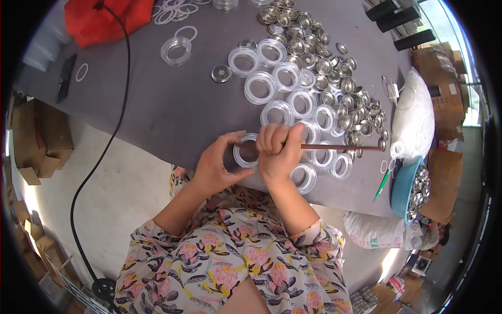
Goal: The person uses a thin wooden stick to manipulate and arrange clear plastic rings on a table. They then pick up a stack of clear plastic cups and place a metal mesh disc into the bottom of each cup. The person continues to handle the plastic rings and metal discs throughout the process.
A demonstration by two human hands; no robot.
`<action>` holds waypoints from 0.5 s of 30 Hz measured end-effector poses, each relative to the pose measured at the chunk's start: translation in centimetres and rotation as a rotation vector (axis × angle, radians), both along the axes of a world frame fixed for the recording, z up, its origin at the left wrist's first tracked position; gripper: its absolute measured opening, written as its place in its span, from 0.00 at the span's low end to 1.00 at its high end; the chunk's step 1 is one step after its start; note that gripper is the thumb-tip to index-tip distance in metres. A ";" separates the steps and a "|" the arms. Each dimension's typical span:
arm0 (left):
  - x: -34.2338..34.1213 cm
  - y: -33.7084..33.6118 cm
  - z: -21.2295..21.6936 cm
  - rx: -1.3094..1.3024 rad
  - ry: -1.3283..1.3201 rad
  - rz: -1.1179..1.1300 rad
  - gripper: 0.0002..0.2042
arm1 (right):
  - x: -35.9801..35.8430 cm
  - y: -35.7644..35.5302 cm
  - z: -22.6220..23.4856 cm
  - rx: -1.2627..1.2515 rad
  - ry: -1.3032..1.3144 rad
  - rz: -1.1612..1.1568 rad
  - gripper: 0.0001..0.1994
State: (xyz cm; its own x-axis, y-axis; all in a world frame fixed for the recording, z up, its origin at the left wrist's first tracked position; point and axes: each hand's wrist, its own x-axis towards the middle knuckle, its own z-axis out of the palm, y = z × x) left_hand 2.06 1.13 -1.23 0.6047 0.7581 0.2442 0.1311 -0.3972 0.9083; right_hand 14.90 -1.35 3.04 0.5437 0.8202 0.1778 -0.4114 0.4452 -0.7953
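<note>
My left hand [213, 166] curves its thumb and fingers around a clear plastic ring [238, 157] at the table's near edge. Just right of it, my right hand [278, 157] is a fist wrapped round a thin brown rod [342, 148], which sticks out to the right. The rod's other end is hidden by the hand. More clear rings [261, 100] lie in a cluster ahead and to the right. Beyond them spreads a heap of small silver metal cups [308, 39]. A single round metal piece [221, 74] sits apart, left of the cluster.
A black cable [127, 68] crosses the table's left side near a red bag [107, 23]. Thin white rings [167, 14] lie at the back. Rightward are green-tipped scissors [383, 182], a white bag [413, 112] and a blue basin [400, 191] of metal cups. Cardboard boxes [39, 136] stand left.
</note>
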 end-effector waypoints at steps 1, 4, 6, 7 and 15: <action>0.1 0.7 0.5 0.073 0.016 -0.029 0.32 | 0.2 0.0 0.1 0.032 -0.030 -0.030 0.29; 0.7 3.2 1.7 0.277 0.031 -0.058 0.24 | 1.8 -1.0 0.6 0.111 -0.080 -0.055 0.29; 2.1 5.3 2.1 0.405 0.066 -0.053 0.18 | 2.3 -2.0 1.3 0.090 -0.081 -0.059 0.29; 3.3 6.5 2.0 0.464 0.099 -0.049 0.15 | 2.5 -2.6 1.6 0.077 -0.087 -0.064 0.29; 4.3 9.0 2.1 0.592 0.171 0.020 0.10 | 3.4 -5.3 2.3 0.171 -0.076 -0.139 0.29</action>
